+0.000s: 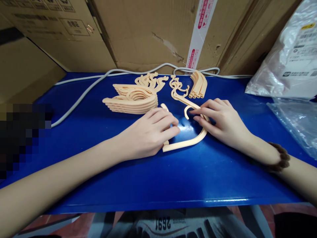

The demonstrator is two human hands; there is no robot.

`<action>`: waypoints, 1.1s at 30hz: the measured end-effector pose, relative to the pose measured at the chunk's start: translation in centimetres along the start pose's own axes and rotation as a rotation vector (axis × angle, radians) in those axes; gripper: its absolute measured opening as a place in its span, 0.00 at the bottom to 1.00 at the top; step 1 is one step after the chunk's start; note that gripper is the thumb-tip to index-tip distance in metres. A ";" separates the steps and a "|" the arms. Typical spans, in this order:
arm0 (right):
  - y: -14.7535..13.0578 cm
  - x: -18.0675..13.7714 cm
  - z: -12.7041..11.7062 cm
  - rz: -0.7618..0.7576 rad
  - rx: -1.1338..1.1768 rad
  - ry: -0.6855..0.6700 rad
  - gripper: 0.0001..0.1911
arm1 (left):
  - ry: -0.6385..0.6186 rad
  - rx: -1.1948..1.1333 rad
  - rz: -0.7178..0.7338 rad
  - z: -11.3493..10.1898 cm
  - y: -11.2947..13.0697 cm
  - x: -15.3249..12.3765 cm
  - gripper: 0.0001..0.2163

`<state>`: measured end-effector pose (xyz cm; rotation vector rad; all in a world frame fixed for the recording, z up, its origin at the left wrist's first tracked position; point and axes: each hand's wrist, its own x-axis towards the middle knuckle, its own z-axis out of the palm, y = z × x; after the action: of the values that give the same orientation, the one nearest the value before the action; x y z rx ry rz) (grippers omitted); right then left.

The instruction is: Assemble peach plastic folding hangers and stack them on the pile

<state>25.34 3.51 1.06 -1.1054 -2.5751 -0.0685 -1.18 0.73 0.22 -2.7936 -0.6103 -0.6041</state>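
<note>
My right hand (220, 119) has its thumb and fingers closed on the middle of a beige plastic clothes hanger (189, 142), close to its small hook (186, 113). One arm of the hanger reaches away toward the back, the other curves round toward my left hand. My left hand (155, 130), fingers curled, covers most of a beige plastic bar (164, 106); only its two ends show. Left of centre lies a stack of beige hangers (133, 104). Behind are loose beige hooks (151, 81), a few more hooks (177, 84) and a bundle of short curved arms (198, 85).
The blue table (148, 185) ends just before my body. Cardboard boxes (148, 33) wall off the back, with a white cable (84, 96) running along them. A white plastic bag (284, 62) and clear plastic film (294, 122) lie at the right.
</note>
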 end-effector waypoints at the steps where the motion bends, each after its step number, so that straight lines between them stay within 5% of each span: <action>1: 0.0 0.0 0.0 0.007 -0.002 -0.005 0.15 | 0.015 0.012 -0.006 0.0 0.0 0.0 0.15; 33: 0.0 0.0 0.2 0.072 -0.029 -0.021 0.17 | -0.018 -0.011 -0.025 0.7 -0.2 -0.5 0.19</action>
<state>25.32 3.52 0.87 -1.2150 -2.5575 -0.0777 -1.40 0.97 -0.61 -2.8085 -0.6477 -0.5898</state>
